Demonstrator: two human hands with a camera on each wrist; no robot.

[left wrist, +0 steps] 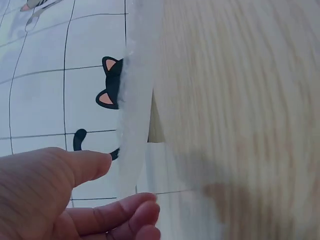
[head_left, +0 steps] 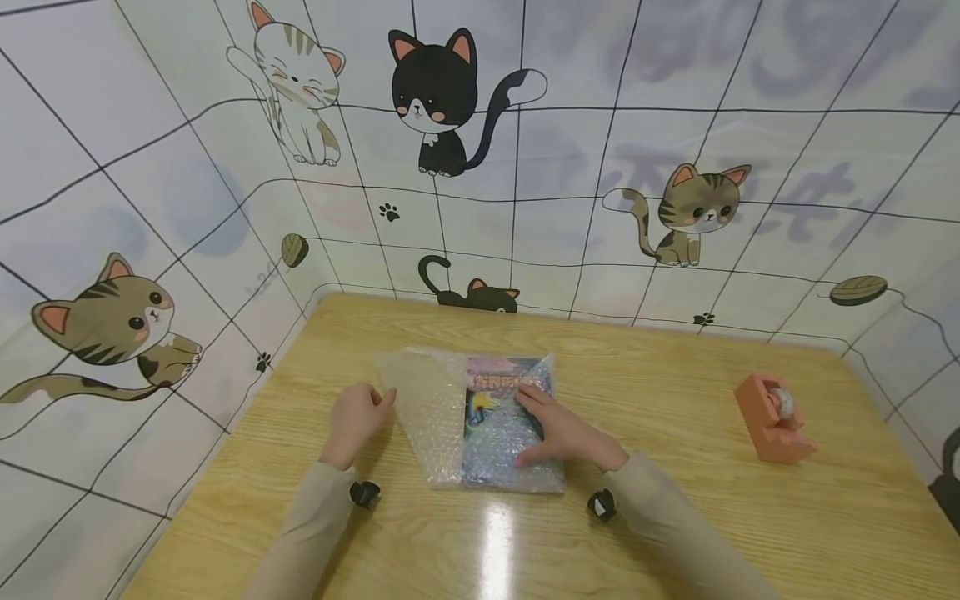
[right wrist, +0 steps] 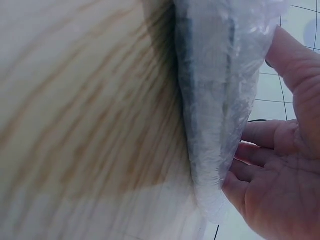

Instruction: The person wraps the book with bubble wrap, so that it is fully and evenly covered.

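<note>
A book (head_left: 495,417) with a colourful cover lies on the table, covered by clear bubble wrap (head_left: 438,417). The wrap extends left of the book as a loose flap with a slanted edge. My right hand (head_left: 555,425) rests spread on the book's right part, over the wrap. From the side, the right wrist view shows the wrapped book's thick edge (right wrist: 212,100) beside the thumb and fingers. My left hand (head_left: 362,421) is at the flap's left edge, fingers partly curled. In the left wrist view, a gap separates the thumb from the fingers near the wrap's edge (left wrist: 134,125).
An orange tape dispenser (head_left: 776,421) with a roll of tape stands at the right of the wooden table (head_left: 660,375). A cloth (head_left: 570,150) printed with cats and grid lines hangs behind and beside the table. A dark object (head_left: 947,483) shows at the right edge.
</note>
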